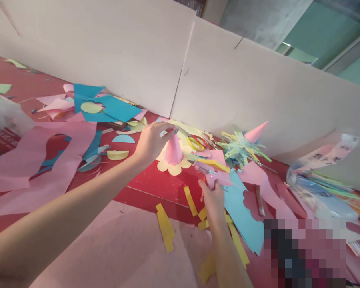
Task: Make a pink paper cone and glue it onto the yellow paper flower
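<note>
My left hand (pixel 153 140) is closed at the tip of a pink paper cone (pixel 173 151). The cone stands upright on a pale yellow, flower-shaped paper base (pixel 174 170) with scalloped edges. The fingers partly hide the cone's tip. To the right, my right hand (pixel 212 198) is wrapped round the handle of a pink glue gun (pixel 209 172) with a small light glowing on its side. The gun's nozzle points left toward the paper base but is apart from it. Yellow-and-red scissors (pixel 197 143) lie just behind.
Yellow paper strips (pixel 165 228) lie in front. Pink cut sheets (pixel 64 160) and blue paper (pixel 108 108) spread leftward. A pink cone with shredded fringe (pixel 256 132) stands at right, near light blue sheets (pixel 243 212) and a plastic bag (pixel 324 188). A white board (pixel 258 80) rises behind.
</note>
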Demonstrator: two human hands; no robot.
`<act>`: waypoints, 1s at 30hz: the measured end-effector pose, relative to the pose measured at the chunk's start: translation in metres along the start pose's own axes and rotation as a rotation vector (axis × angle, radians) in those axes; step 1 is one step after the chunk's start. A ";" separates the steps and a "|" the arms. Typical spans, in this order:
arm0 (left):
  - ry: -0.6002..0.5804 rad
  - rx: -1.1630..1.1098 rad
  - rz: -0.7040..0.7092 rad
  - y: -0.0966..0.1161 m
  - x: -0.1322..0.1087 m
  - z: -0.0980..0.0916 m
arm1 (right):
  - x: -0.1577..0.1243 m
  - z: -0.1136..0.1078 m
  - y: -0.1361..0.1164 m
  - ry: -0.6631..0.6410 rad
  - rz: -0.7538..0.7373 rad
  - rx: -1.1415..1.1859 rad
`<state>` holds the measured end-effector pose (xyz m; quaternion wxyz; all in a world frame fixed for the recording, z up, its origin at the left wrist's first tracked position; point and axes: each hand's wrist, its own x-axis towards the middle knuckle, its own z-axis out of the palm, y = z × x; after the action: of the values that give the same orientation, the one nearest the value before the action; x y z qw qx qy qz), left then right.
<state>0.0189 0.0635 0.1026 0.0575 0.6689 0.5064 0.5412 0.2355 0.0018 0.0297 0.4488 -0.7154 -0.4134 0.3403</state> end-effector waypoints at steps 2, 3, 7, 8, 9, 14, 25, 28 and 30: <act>0.040 0.006 -0.012 0.001 0.003 -0.004 | 0.000 0.001 0.001 0.004 0.009 0.010; 0.074 0.011 -0.024 0.001 0.006 -0.007 | 0.000 0.001 0.001 0.012 0.013 0.009; 0.180 0.041 -0.052 -0.005 0.016 -0.021 | -0.001 0.001 0.000 0.033 0.000 -0.021; 0.194 0.058 -0.048 -0.008 0.018 -0.025 | -0.001 0.001 0.000 0.035 -0.005 -0.028; 0.201 0.082 -0.038 -0.010 0.020 -0.028 | -0.002 0.001 -0.001 0.037 -0.006 -0.033; 0.134 0.234 0.093 -0.020 0.022 -0.036 | -0.003 0.001 -0.002 0.031 0.000 -0.025; 0.044 0.057 -0.059 -0.002 0.019 -0.025 | 0.008 0.001 0.010 0.026 -0.008 0.064; 0.004 0.026 -0.062 -0.005 0.016 -0.017 | 0.007 0.001 0.011 0.030 -0.023 0.112; -0.045 0.009 -0.042 -0.009 0.010 -0.008 | 0.008 0.002 0.011 0.024 -0.020 0.135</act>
<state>0.0067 0.0715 0.1070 0.0772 0.6702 0.5214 0.5225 0.2401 0.0065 0.0179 0.5042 -0.6835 -0.3911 0.3545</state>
